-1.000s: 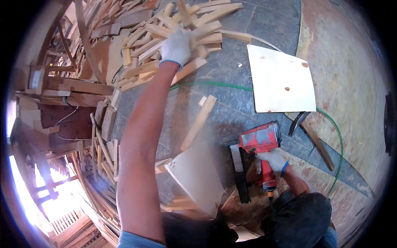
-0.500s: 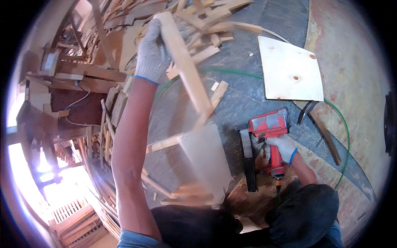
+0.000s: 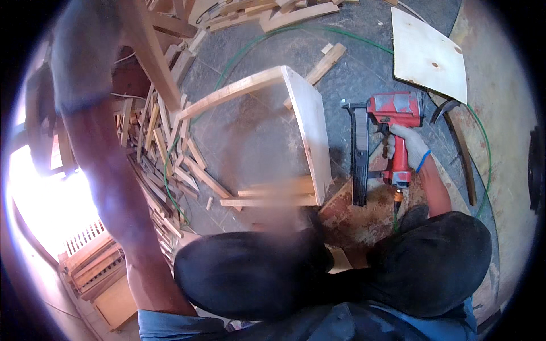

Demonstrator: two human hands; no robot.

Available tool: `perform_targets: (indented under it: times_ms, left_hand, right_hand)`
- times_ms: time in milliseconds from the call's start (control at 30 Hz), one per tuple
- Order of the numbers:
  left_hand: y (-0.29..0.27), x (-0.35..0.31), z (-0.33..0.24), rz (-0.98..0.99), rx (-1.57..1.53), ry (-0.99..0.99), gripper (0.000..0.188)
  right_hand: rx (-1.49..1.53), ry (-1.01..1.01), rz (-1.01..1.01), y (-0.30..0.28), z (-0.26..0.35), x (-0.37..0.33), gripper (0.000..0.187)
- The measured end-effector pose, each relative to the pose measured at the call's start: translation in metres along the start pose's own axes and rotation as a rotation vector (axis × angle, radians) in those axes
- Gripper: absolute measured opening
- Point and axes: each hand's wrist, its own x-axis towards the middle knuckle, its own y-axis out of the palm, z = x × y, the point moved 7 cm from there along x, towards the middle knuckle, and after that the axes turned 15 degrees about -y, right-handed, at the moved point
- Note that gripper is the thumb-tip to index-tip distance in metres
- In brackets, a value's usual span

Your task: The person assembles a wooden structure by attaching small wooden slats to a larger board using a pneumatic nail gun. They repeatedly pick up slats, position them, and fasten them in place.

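My right hand (image 3: 410,146), in a white glove, is wrapped round the handle of a red and grey pneumatic nail gun (image 3: 397,109). Its long black magazine points toward my knees. At the upper left my gloved left hand (image 3: 85,59) is smeared by motion, with a long wooden board (image 3: 152,62) slanting down from it. Between the hands, a wooden assembly stands on the floor before my knees. A pale panel (image 3: 310,131) forms its right side, a wooden strip (image 3: 233,91) its far side, and more strips (image 3: 278,199) lie at its near side.
Loose wood offcuts (image 3: 190,170) lie scattered at left, with more wood pieces (image 3: 301,16) at the far side. A knotted plywood square (image 3: 429,54) lies at the far right, beside a hammer (image 3: 455,136). A green hose (image 3: 486,148) curves across the floor.
My left hand has swung left with the board. The view has shifted, so the nail gun and plywood appear higher and farther right. My right hand keeps its hold.
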Motion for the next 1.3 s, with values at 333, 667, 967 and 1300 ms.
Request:
perform_targets:
  times_ms: [333, 667, 967, 1300]
  left_hand:
    - [0.153, -0.167, 0.103, 0.298, 0.247, -0.309, 0.066]
    - [0.199, -0.164, 0.119, 0.128, 0.597, -0.062, 0.063]
    - [0.199, -0.154, 0.108, 0.098, 0.530, -0.082, 0.051]
    - [0.199, -0.147, 0.109, 0.158, 0.547, -0.059, 0.045]
  right_hand:
    - [0.144, -0.029, 0.029, -0.005, 0.004, -0.032, 0.012]
    - [0.318, -0.065, 0.145, 0.020, 0.000, -0.100, 0.027]
    - [0.371, -0.017, 0.373, 0.053, 0.010, -0.111, 0.023]
    - [0.367, 0.015, 0.412, 0.069, 0.020, -0.114, 0.028]
